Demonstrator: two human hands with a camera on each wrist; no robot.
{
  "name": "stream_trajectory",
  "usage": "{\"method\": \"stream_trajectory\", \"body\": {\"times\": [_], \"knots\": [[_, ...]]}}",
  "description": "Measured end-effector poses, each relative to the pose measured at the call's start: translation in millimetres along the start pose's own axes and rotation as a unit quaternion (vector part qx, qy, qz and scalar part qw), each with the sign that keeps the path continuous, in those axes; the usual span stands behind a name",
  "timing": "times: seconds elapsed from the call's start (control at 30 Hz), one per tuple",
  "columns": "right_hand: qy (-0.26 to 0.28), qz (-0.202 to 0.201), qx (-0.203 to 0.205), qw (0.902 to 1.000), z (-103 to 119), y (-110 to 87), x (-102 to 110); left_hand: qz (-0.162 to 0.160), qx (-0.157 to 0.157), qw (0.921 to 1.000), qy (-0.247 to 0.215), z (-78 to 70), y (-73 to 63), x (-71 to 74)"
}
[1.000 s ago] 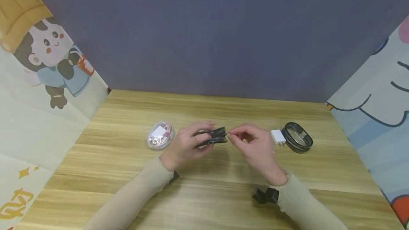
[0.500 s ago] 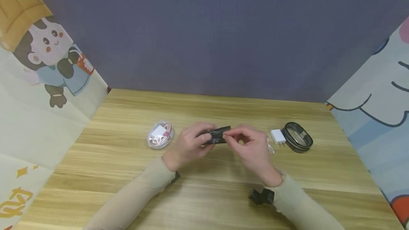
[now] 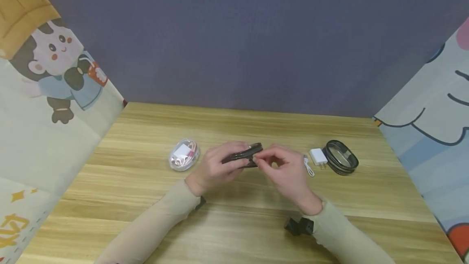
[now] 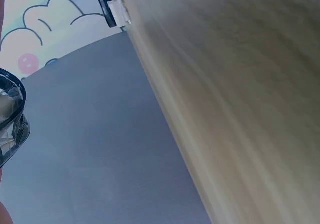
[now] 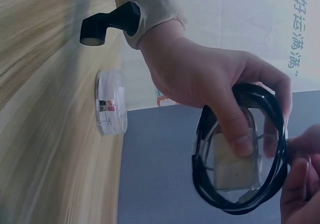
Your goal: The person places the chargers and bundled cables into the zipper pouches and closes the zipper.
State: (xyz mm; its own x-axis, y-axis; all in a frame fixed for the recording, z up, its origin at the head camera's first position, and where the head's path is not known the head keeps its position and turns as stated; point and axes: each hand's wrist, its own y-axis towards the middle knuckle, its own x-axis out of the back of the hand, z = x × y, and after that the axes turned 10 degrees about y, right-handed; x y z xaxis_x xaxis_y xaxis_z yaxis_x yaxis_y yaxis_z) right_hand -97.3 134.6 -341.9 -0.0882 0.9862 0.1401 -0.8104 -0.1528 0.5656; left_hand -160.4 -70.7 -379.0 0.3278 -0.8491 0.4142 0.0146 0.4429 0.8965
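Note:
A small clear oval case with black rims is held above the table in the left hand. The right wrist view shows the left thumb lying across the case, over a pale rectangular block seen through its clear side. The right hand pinches the edge of the case between thumb and forefinger. Just what part lies between those fingertips is too small to tell. Only a piece of the case shows at the left wrist view's edge.
Left of the hands lies a round clear case with a white block and pinkish cable inside. On the right are a white charger plug, a white cable and another black-rimmed clear case. A dark panel stands behind the table.
My right hand has shifted slightly left along the case's edge, uncovering the white cable. The case has tilted a little, and its black rims, spread apart at first, look closer together.

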Motion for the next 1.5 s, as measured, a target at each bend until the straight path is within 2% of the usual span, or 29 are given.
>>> {"method": "stream_trajectory", "body": {"times": [0.23, 0.5, 0.83, 1.1, 1.5], "knots": [[0.031, 0.006, 0.007, 0.9995, 1.2, 1.1, 2.9, -0.006, -0.012, 0.9999, -0.011, 2.4, 2.2, 3.0], [0.03, 0.003, 0.002, 0.9995, 2.1, 3.3, 4.7, 0.0, -0.008, 0.9999, -0.014, 2.9, 0.2, 5.3], [0.025, -0.005, -0.017, 0.9995, 0.8, 6.0, 7.9, 0.006, 0.013, 0.9996, -0.026, 3.5, -1.4, 5.8], [0.016, -0.009, -0.011, 0.9998, 2.0, 6.9, 7.5, 0.007, 0.011, 0.9996, -0.026, 4.0, -2.9, 6.1], [0.034, 0.001, -0.023, 0.9992, 2.8, 5.5, 6.6, 0.011, 0.008, 0.9997, -0.019, 4.0, -5.0, 8.3]]}}
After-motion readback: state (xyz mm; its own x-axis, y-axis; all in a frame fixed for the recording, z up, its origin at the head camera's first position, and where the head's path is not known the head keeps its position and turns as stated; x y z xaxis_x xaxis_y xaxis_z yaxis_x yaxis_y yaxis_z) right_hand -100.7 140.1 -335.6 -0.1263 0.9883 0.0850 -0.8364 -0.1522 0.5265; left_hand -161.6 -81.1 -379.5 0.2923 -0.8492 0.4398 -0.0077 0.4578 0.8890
